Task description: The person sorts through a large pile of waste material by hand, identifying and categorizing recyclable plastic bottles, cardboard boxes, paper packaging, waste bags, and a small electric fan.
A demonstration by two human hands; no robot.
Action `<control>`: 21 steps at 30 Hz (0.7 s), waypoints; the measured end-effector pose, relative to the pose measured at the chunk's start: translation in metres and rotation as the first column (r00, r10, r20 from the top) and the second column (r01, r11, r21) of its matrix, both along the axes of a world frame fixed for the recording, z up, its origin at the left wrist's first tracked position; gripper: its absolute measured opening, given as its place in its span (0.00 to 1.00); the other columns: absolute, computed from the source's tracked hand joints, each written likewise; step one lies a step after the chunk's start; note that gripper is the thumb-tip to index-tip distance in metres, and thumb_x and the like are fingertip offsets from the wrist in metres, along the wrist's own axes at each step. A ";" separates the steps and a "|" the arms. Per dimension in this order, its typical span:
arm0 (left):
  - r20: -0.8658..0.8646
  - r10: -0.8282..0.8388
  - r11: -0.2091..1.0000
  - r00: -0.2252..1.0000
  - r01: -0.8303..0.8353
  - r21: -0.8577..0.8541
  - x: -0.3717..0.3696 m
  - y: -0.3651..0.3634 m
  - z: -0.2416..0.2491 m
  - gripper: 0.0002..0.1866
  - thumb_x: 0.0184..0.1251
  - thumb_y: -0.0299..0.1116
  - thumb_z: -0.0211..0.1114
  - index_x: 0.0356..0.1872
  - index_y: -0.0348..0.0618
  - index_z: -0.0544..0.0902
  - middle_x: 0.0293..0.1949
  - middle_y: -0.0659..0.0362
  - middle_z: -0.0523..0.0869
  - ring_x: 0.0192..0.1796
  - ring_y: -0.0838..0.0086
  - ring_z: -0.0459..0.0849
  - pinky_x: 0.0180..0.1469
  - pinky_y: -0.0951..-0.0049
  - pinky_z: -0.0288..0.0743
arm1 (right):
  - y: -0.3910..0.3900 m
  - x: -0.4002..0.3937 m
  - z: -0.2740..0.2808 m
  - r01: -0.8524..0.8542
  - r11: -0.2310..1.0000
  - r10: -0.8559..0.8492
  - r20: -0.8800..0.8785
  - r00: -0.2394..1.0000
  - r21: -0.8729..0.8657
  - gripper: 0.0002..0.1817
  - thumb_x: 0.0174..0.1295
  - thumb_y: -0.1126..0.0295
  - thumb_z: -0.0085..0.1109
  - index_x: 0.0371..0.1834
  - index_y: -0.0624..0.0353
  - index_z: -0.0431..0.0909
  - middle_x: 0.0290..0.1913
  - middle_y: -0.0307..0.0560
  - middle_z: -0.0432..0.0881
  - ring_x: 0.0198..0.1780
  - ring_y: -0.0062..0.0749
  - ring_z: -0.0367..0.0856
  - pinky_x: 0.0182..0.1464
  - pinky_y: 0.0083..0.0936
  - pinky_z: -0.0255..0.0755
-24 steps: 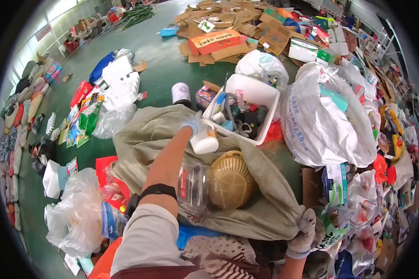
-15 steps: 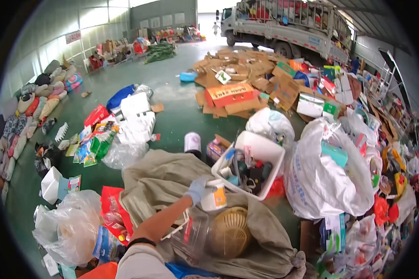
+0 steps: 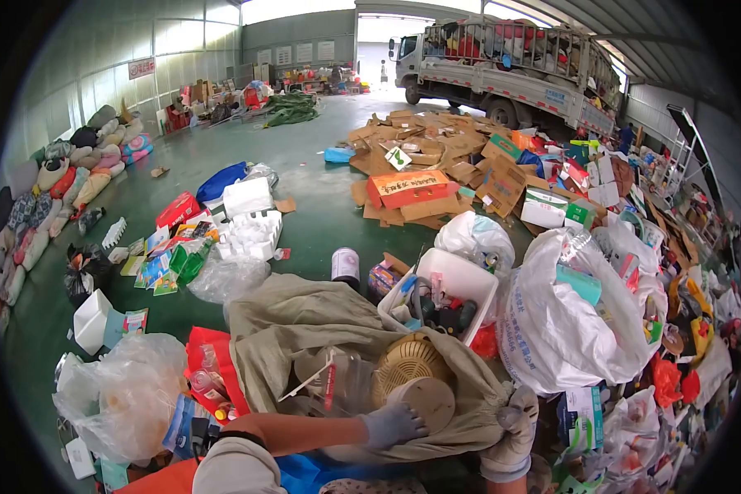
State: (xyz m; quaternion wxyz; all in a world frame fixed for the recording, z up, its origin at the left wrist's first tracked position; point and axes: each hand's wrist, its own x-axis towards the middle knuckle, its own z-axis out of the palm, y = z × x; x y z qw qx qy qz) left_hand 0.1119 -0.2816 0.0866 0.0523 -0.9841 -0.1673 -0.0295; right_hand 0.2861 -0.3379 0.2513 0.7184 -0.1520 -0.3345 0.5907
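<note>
My left hand (image 3: 393, 426), in a pale glove, lies with its fingers against a round beige tub (image 3: 429, 404), seen bottom up, at the sack's mouth. Behind the tub sits a yellowish round basket (image 3: 407, 366) with slots. Clear plastic containers (image 3: 337, 380) lie to its left inside the grey-green sack (image 3: 305, 317). At the sack's right side my right hand (image 3: 516, 420), also gloved, is closed on the bunched cloth edge.
A white bin (image 3: 479, 303) of mixed items stands behind the sack. To the right is a large white woven bag (image 3: 543, 321). Flattened cardboard (image 3: 436, 148), a loaded truck (image 3: 502, 70) and clear plastic bags (image 3: 132, 395) lie around.
My left hand has come down and nearer from beside the white bin with the tub, which now rests in the sack's opening. My right hand shows more fully on the sack's edge.
</note>
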 end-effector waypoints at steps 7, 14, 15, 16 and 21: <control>-0.267 0.034 0.972 0.963 -0.095 -0.216 0.117 0.041 -0.015 0.16 0.57 0.33 0.54 0.48 0.44 0.74 0.45 0.55 0.77 0.50 0.64 0.75 0.53 0.66 0.66 | -0.019 0.038 -0.023 0.186 0.978 -0.141 0.359 0.923 -0.093 0.08 0.43 0.78 0.48 0.25 0.54 0.64 0.30 0.39 0.70 0.36 0.25 0.70 0.43 0.25 0.69; 0.553 0.401 0.904 0.731 -0.412 -0.111 -0.020 0.024 0.080 0.24 0.53 0.46 0.61 0.51 0.48 0.74 0.51 0.50 0.75 0.53 0.58 0.73 0.55 0.58 0.64 | -0.063 0.087 -0.014 0.358 0.916 -0.147 0.677 0.721 -0.182 0.19 0.45 0.70 0.60 0.42 0.61 0.70 0.32 0.37 0.74 0.34 0.20 0.71 0.45 0.17 0.67; 0.565 0.560 0.786 0.606 -0.604 -0.132 -0.057 0.028 0.073 0.27 0.53 0.48 0.61 0.53 0.46 0.73 0.51 0.50 0.74 0.50 0.55 0.74 0.52 0.55 0.65 | -0.072 0.073 0.002 0.384 0.876 -0.079 0.698 0.712 -0.292 0.25 0.45 0.71 0.62 0.49 0.64 0.69 0.35 0.38 0.76 0.33 0.17 0.71 0.43 0.13 0.66; 0.442 0.828 0.450 0.345 -0.879 -0.157 -0.099 0.033 0.035 0.38 0.47 0.50 0.66 0.60 0.44 0.68 0.59 0.47 0.69 0.56 0.52 0.70 0.56 0.56 0.63 | -0.080 0.084 -0.009 0.348 0.891 0.010 0.780 0.626 -0.291 0.30 0.45 0.71 0.63 0.55 0.65 0.65 0.40 0.40 0.76 0.38 0.19 0.72 0.46 0.16 0.67; -0.092 0.889 -0.418 -0.449 -0.712 -0.564 -0.223 -0.030 -0.019 0.56 0.42 0.54 0.70 0.69 0.48 0.44 0.61 0.42 0.65 0.61 0.52 0.67 0.58 0.64 0.66 | -0.090 0.099 -0.014 0.186 0.785 0.501 0.782 0.371 -0.591 0.30 0.48 0.73 0.62 0.58 0.67 0.66 0.47 0.43 0.75 0.47 0.23 0.72 0.51 0.19 0.66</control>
